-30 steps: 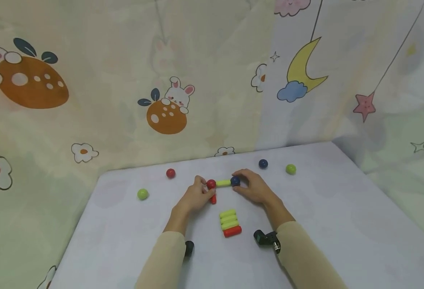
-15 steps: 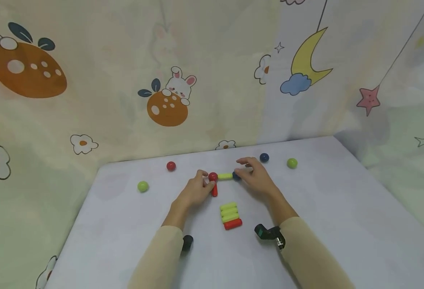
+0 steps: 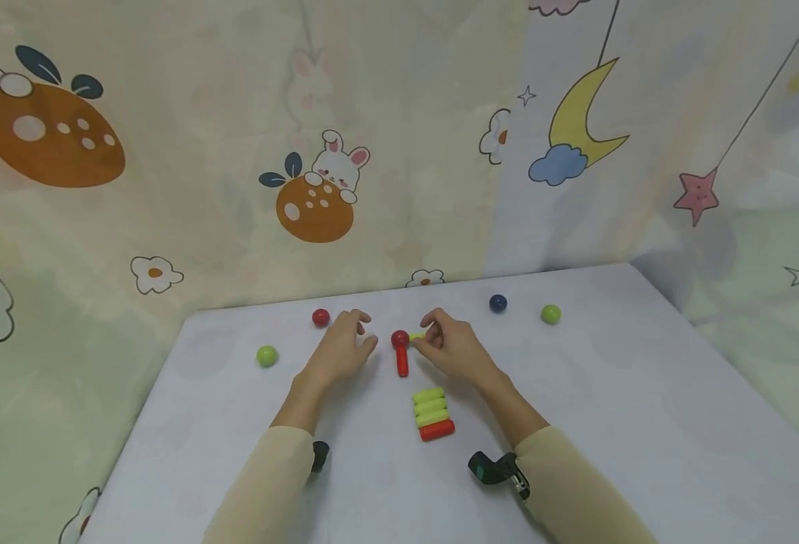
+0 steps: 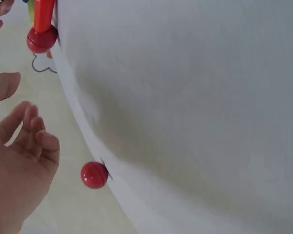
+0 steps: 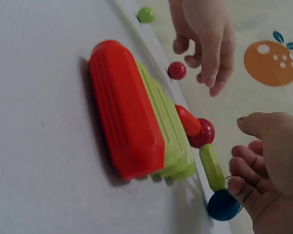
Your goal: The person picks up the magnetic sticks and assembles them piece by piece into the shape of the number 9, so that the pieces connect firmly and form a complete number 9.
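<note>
A red ball joins a red rod to a yellow-green rod, whose far end meets a blue ball. In the head view the blue ball is hidden behind my right hand. That hand hovers with loosely bent fingers beside the green rod and blue ball; a gap shows between thumb and fingers. Whether a fingertip touches the blue ball, I cannot tell. To the left of the joined pieces, my left hand is lifted with relaxed fingers, holding nothing.
Several yellow-green rods and one red rod lie side by side nearer me. Loose balls lie farther out: red and green at left, dark blue and green at right.
My left hand has let go of the red rod and ball and drawn back left. My right hand has left the blue ball's far side and shifted left, over the green rod.
</note>
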`<action>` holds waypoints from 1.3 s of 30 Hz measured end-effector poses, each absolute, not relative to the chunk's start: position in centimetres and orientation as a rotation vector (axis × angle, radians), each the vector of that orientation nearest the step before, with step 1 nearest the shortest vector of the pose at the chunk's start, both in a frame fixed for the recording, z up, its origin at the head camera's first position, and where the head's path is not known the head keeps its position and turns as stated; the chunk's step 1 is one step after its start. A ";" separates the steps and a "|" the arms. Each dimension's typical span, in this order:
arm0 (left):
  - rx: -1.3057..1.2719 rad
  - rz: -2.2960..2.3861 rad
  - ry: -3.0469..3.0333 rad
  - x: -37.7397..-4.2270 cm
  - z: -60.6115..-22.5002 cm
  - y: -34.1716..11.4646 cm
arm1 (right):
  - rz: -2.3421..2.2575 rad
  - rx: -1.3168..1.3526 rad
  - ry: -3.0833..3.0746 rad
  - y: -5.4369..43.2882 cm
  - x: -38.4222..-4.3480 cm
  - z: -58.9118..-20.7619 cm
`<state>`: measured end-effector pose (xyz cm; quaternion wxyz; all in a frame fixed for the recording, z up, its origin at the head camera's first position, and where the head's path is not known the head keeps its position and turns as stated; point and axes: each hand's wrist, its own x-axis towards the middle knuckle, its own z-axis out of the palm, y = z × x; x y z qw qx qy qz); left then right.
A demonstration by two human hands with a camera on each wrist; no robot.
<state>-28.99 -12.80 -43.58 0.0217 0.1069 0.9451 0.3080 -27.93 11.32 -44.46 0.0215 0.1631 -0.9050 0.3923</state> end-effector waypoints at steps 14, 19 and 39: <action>0.154 1.017 2.983 -30.0 -42.6 -18.2 | 1.186 0.499 -2.981 8.7 -28.5 -44.2; 0.144 0.948 2.978 -29.9 -42.8 -18.9 | 1.195 0.491 -3.016 8.3 -28.7 -44.9; 0.011 0.837 2.951 -30.0 -43.2 -18.4 | 1.068 0.405 -3.076 7.4 -28.4 -45.1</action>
